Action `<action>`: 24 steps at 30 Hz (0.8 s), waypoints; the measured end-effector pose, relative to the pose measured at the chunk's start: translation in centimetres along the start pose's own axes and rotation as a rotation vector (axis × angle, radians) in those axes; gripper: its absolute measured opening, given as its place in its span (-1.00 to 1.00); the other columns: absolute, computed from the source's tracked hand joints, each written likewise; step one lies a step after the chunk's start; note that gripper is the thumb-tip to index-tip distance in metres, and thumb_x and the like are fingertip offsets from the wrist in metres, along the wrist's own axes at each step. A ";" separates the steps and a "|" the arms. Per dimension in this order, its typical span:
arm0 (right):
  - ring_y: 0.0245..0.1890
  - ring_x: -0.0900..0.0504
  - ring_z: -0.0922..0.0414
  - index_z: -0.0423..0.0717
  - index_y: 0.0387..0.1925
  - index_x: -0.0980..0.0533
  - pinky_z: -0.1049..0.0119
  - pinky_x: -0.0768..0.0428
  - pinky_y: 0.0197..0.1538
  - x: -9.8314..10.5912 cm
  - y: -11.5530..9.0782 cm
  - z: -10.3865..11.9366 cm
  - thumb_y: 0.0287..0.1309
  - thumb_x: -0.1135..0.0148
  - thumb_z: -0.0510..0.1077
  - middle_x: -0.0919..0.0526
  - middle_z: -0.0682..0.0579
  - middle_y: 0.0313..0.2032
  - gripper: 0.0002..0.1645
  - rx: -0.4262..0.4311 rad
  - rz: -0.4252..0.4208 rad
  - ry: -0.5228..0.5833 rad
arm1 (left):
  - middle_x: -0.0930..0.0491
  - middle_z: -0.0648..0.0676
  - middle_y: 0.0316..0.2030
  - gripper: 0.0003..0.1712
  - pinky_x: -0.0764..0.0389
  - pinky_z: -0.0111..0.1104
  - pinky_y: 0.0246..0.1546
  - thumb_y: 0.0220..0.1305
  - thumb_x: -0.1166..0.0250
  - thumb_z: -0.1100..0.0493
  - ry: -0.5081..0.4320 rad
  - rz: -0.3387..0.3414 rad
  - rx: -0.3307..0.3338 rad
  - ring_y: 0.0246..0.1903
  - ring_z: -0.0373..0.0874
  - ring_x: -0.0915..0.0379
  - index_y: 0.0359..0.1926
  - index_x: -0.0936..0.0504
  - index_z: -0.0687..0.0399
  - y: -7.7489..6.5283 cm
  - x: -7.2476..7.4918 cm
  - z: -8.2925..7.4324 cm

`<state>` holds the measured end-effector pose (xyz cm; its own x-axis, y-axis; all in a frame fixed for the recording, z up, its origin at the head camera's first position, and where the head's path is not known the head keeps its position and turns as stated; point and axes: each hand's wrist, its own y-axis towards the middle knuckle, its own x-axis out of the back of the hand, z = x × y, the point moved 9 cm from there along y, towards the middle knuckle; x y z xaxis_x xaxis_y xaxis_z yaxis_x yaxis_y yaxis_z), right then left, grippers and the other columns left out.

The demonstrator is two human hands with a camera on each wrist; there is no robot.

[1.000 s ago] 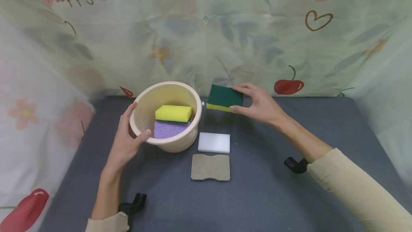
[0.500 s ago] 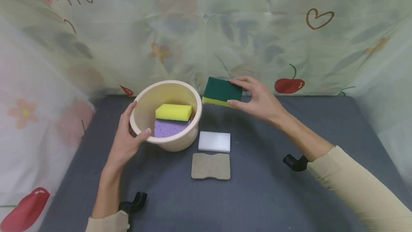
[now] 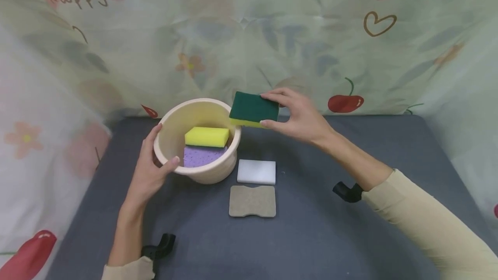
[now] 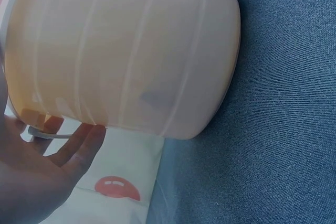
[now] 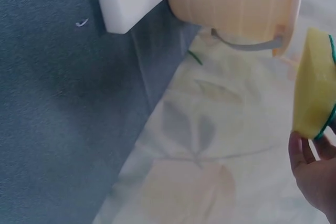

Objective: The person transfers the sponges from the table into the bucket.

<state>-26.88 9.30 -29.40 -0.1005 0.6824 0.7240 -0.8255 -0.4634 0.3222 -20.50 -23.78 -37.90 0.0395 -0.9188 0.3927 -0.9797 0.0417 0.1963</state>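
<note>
A cream bucket [image 3: 210, 175] stands tilted towards me at the table's left. My left hand [image 3: 149, 172] holds its left side, thumb over the rim and fingers along the outer wall, as the left wrist view also shows. Inside lie a yellow sponge [image 3: 207, 136] with a dark underside and, in front of it, a purple sponge [image 3: 203, 156]. Between thumb and fingers my right hand [image 3: 299, 116] pinches a scrub sponge [image 3: 254, 107], green face up and yellow below. That sponge is raised at the bucket's right rim and overlaps it in the head view.
Right of the bucket lies a white sponge block [image 3: 256, 172], with a grey pad [image 3: 252, 201] notched on two sides just nearer to me. A patterned curtain [image 3: 249, 46] rises behind the dark table [image 3: 311, 228]. The bucket's handle [image 5: 247, 45] hangs at its far side.
My right hand has carried the green-and-yellow scrub sponge leftward and a little up, from beside the bucket to its rim. My left hand keeps its hold on the bucket.
</note>
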 end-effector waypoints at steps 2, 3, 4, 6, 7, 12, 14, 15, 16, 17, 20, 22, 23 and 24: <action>0.14 -0.47 0.05 -0.02 0.30 -0.49 0.09 -0.51 0.07 -0.2 0.2 0.4 0.05 -0.50 0.03 -0.49 0.00 0.22 -0.24 0.006 0.002 0.007 | -0.09 0.26 0.33 0.05 -0.47 -0.64 -0.10 0.17 -0.38 0.28 -0.001 0.002 0.000 0.16 0.19 -0.26 0.57 -0.01 -0.18 0.0 0.0 0.0; 0.13 -0.48 0.06 -0.02 0.30 -0.49 0.10 -0.51 0.07 -0.4 0.3 0.6 0.05 -0.50 0.03 -0.50 0.01 0.21 -0.24 0.010 0.002 0.009 | -0.09 0.26 0.33 0.05 -0.47 -0.63 -0.09 0.17 -0.39 0.27 0.001 0.002 0.000 0.16 0.19 -0.26 0.57 -0.01 -0.18 0.0 0.0 0.0; 0.13 -0.48 0.06 -0.02 0.30 -0.49 0.11 -0.52 0.06 -0.5 0.4 0.8 0.05 -0.50 0.03 -0.50 0.01 0.21 -0.24 0.015 0.005 0.014 | -0.09 0.25 0.34 0.05 -0.47 -0.63 -0.09 0.17 -0.39 0.27 0.001 0.002 0.000 0.17 0.19 -0.26 0.57 -0.01 -0.19 0.0 0.0 0.0; 0.13 -0.48 0.08 -0.01 0.29 -0.50 0.13 -0.52 0.06 -0.7 0.7 1.4 0.06 -0.49 0.03 -0.50 0.02 0.21 -0.26 0.027 0.011 0.023 | -0.09 0.25 0.34 0.06 -0.47 -0.63 -0.09 0.17 -0.39 0.27 0.003 0.000 0.000 0.17 0.19 -0.26 0.57 -0.01 -0.19 0.0 0.0 0.0; 0.13 -0.47 0.08 -0.01 0.29 -0.50 0.13 -0.52 0.06 -0.9 0.8 1.6 0.06 -0.49 0.03 -0.50 0.03 0.21 -0.27 0.035 0.014 0.030 | -0.09 0.25 0.34 0.06 -0.47 -0.63 -0.08 0.17 -0.39 0.27 0.005 -0.001 -0.001 0.17 0.19 -0.26 0.57 -0.01 -0.20 0.0 0.1 0.0; 0.14 -0.46 0.09 -0.04 0.26 -0.52 0.16 -0.51 0.07 -1.6 1.4 2.9 0.06 -0.49 0.02 -0.50 0.02 0.20 -0.29 0.072 0.030 0.049 | -0.08 0.26 0.34 0.06 -0.46 -0.63 -0.08 0.17 -0.39 0.26 0.019 -0.002 0.002 0.17 0.20 -0.26 0.57 -0.01 -0.18 0.0 0.1 0.0; 0.14 -0.46 0.09 -0.03 0.26 -0.52 0.17 -0.51 0.07 -1.9 1.6 3.2 0.07 -0.48 0.03 -0.50 0.02 0.20 -0.29 0.082 0.035 0.046 | -0.08 0.25 0.35 0.06 -0.46 -0.64 -0.07 0.17 -0.39 0.25 0.024 0.002 0.006 0.19 0.20 -0.25 0.57 0.00 -0.19 0.0 0.1 0.0; 0.14 -0.47 0.09 -0.03 0.26 -0.52 0.17 -0.51 0.07 -2.0 1.7 3.4 0.07 -0.48 0.04 -0.49 0.02 0.20 -0.29 0.086 0.038 0.045 | -0.07 0.25 0.35 0.07 -0.46 -0.64 -0.07 0.17 -0.40 0.25 0.027 0.005 0.009 0.19 0.20 -0.25 0.57 0.01 -0.19 0.0 0.1 0.0; 0.14 -0.47 0.09 -0.03 0.26 -0.51 0.18 -0.50 0.07 -2.2 1.8 3.6 0.07 -0.48 0.05 -0.49 0.02 0.21 -0.29 0.090 0.042 0.046 | -0.07 0.25 0.36 0.07 -0.46 -0.64 -0.07 0.17 -0.40 0.24 0.030 0.009 0.013 0.20 0.20 -0.25 0.57 0.01 -0.20 0.0 0.0 0.0; 0.15 -0.47 0.09 -0.02 0.26 -0.51 0.18 -0.50 0.07 -2.3 1.8 3.7 0.08 -0.47 0.05 -0.48 0.02 0.22 -0.29 0.091 0.046 0.045 | -0.06 0.24 0.37 0.08 -0.45 -0.64 -0.06 0.18 -0.40 0.23 0.035 0.012 0.017 0.21 0.20 -0.24 0.57 0.03 -0.20 0.0 0.0 0.0; 0.18 -0.45 0.10 -0.02 0.27 -0.51 0.19 -0.50 0.10 -2.8 2.0 4.2 0.09 -0.46 0.06 -0.47 0.03 0.23 -0.29 0.095 0.056 0.046 | -0.04 0.24 0.39 0.10 -0.44 -0.64 -0.06 0.18 -0.41 0.20 0.049 0.022 0.028 0.23 0.22 -0.21 0.58 0.06 -0.20 0.0 -0.1 0.1; 0.19 -0.45 0.11 -0.02 0.28 -0.50 0.18 -0.49 0.13 -3.1 2.2 4.5 0.10 -0.45 0.06 -0.47 0.03 0.23 -0.28 0.097 0.057 0.045 | -0.03 0.24 0.40 0.10 -0.44 -0.64 -0.06 0.18 -0.40 0.20 0.050 0.024 0.030 0.23 0.24 -0.20 0.58 0.07 -0.18 0.0 -0.1 0.2; 0.20 -0.44 0.11 -0.02 0.28 -0.50 0.18 -0.49 0.14 -3.2 2.3 4.7 0.10 -0.45 0.06 -0.47 0.03 0.23 -0.28 0.097 0.057 0.044 | -0.03 0.24 0.40 0.10 -0.44 -0.64 -0.06 0.18 -0.40 0.19 0.052 0.023 0.032 0.23 0.23 -0.20 0.58 0.08 -0.19 0.0 -0.1 0.2; 0.21 -0.44 0.11 -0.02 0.29 -0.50 0.18 -0.48 0.15 -3.3 2.4 4.9 0.10 -0.45 0.06 -0.47 0.03 0.23 -0.28 0.098 0.059 0.043 | -0.03 0.23 0.40 0.10 -0.44 -0.64 -0.06 0.18 -0.40 0.20 0.051 0.022 0.034 0.24 0.22 -0.20 0.58 0.07 -0.19 0.0 -0.1 0.2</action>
<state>-25.82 3.17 -28.08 -0.1726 0.6754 0.7170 -0.7596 -0.5547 0.3395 -20.54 -23.78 -38.08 0.0272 -0.8964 0.4424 -0.9865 0.0475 0.1569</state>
